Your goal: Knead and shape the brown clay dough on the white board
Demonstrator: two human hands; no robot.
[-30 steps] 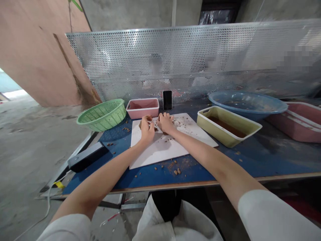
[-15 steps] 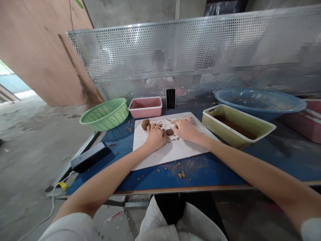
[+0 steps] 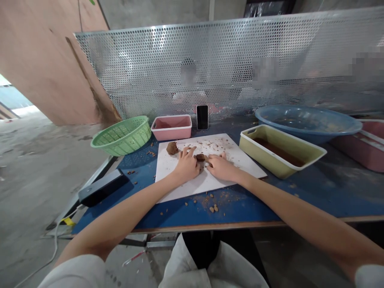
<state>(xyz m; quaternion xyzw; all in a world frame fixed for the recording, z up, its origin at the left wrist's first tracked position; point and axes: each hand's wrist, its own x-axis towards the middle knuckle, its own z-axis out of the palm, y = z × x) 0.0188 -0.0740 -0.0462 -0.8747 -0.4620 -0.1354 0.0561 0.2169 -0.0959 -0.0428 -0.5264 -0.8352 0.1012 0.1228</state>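
A small dark brown piece of clay [image 3: 200, 157] lies on a white board [image 3: 174, 191], between my two hands. My left hand [image 3: 188, 165] is at its left end, thumb low and fingers bent over the board, one finger reaching forward. At the right end, my right hand [image 3: 221, 166] rests with curled fingers touching the piece. Exactly how the fingertips grip it is partly hidden. A larger rounded lump of brown clay [image 3: 172, 148] sits beyond my left hand. Brown crumbs [image 3: 213, 145] are scattered over the far part of the board.
Behind the board stand a pink basin [image 3: 176, 133] and an upright phone [image 3: 202, 117]. A green basket [image 3: 123, 140] and black box [image 3: 103, 187] are left. An olive tub [image 3: 267, 156] with brown liquid and a blue basin [image 3: 315, 134] are right. Pebble-like bits [image 3: 214, 209] lie in front.
My right hand has moved left and nearer to me, its fingers now at the clay piece. The piece looks narrower from here. My left hand stays beside it, one finger more extended.
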